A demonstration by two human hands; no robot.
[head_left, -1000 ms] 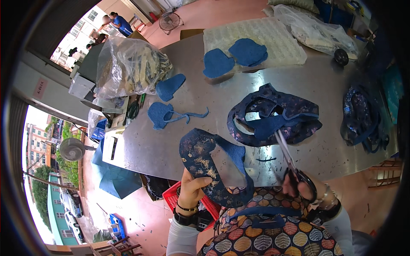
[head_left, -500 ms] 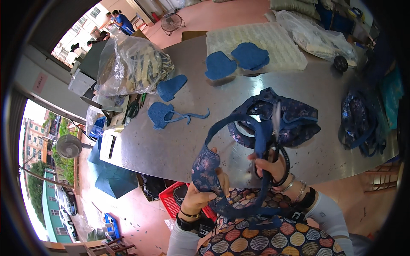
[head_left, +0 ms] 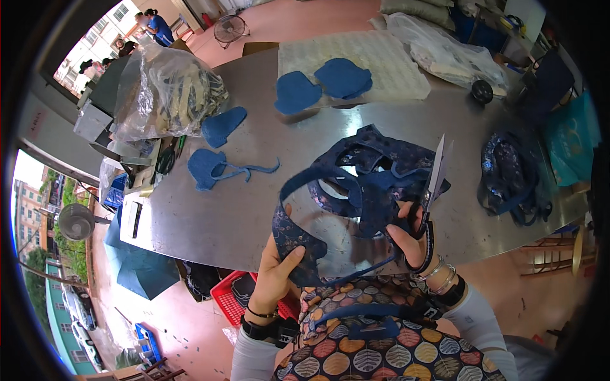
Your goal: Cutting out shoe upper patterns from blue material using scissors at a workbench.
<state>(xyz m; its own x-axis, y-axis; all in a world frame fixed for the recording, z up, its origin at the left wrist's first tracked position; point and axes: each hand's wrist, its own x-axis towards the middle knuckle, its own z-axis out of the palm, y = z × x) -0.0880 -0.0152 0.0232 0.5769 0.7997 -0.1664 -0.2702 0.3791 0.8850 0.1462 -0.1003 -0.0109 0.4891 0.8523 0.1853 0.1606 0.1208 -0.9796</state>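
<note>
My left hand (head_left: 274, 272) is closed on a dark blue floral fabric piece (head_left: 289, 238), thumb on top. From it a narrow band curves up and over to the pile of joined floral pieces (head_left: 343, 149) on the table. My right hand (head_left: 410, 244) grips scissors (head_left: 435, 181) by their dark handles, blades pointing up and away over the pile's right side. Next to that hand, part of the blue cloth hangs close to its fingers; whether they touch it I cannot tell. A blue strip (head_left: 368, 311) lies across my leaf-patterned apron (head_left: 346, 365).
On the metal table (head_left: 254, 209) lie several plain blue cut pieces (head_left: 298, 92), some on a pale padded sheet (head_left: 394, 51). Another floral bundle (head_left: 515, 171) sits at right. A plastic bag of pieces (head_left: 171, 95) stands far left. Below the table edge is a red basket (head_left: 225, 298).
The scissors have swung right, away from the blue strip, their blades now sharp instead of blurred. My left hand has shifted slightly up with the fabric. The whole view has shifted a little.
</note>
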